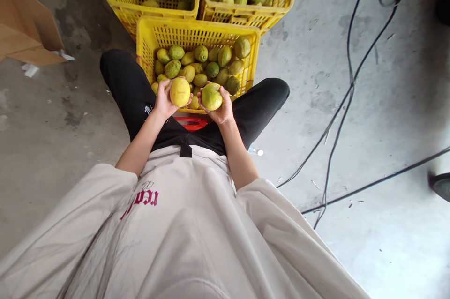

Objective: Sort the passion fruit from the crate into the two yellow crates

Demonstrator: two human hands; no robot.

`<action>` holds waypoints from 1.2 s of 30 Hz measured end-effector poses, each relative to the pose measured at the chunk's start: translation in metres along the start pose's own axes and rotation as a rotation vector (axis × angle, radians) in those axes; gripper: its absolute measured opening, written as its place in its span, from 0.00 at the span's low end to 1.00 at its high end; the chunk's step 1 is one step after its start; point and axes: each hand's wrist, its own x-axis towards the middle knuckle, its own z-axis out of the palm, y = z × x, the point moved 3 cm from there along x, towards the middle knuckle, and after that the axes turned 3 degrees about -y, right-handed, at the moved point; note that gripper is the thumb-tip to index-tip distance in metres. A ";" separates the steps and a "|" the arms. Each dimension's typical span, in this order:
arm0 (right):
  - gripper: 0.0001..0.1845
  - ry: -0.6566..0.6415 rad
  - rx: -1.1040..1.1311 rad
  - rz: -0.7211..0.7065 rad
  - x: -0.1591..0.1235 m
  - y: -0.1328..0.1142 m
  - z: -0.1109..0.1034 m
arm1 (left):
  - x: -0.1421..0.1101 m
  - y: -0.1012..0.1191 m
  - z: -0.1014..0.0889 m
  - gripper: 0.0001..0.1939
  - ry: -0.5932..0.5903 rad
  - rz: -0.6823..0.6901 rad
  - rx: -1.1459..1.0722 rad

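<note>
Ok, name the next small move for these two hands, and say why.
Perhaps set the yellow-green fruit in the right hand down in the nearest yellow crate: the left hand holds a yellow fruit, so neither hand is free, and that crate, with similar fruit in it, is right by both.

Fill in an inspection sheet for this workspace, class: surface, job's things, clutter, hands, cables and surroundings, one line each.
Surface: grey floor, stained in places.
Job's things: yellow fruit and green-yellow fruit, seen over the near side of the front crate, which contains more fruit.
Clutter: cardboard box at left, white scraps by it; clear bottle, partly hidden.
Hands: left hand holds the yellow fruit; right hand, the green-yellow one.
Cables: black cable looped across the floor at right.
Surroundings: far-left crate and far-right crate, both containing fruit.
</note>
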 end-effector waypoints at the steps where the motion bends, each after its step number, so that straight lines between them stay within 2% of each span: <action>1: 0.19 -0.008 -0.005 0.009 -0.001 -0.001 0.002 | -0.001 -0.001 0.001 0.24 -0.014 0.002 -0.014; 4: 0.18 -0.020 -0.015 0.011 -0.005 -0.003 0.005 | 0.000 -0.004 0.003 0.20 -0.017 -0.014 -0.017; 11: 0.14 -0.044 -0.051 -0.003 -0.008 -0.005 0.010 | 0.002 -0.003 -0.004 0.18 0.063 -0.061 0.060; 16: 0.14 0.005 -0.105 0.005 -0.009 -0.002 0.005 | -0.002 0.000 -0.007 0.17 0.071 -0.059 0.051; 21: 0.17 -0.009 -0.082 0.058 -0.009 0.002 0.003 | -0.006 0.000 0.001 0.21 0.055 -0.048 0.077; 26: 0.21 0.015 -0.110 0.061 -0.009 0.002 0.004 | -0.006 -0.001 0.006 0.26 0.058 -0.043 0.003; 32: 0.17 0.010 -0.080 0.040 -0.011 -0.001 0.011 | -0.008 0.000 0.012 0.25 0.048 -0.039 0.012; 36: 0.19 -0.033 -0.002 0.044 -0.014 -0.005 0.015 | -0.008 -0.001 0.012 0.25 0.065 -0.001 -0.011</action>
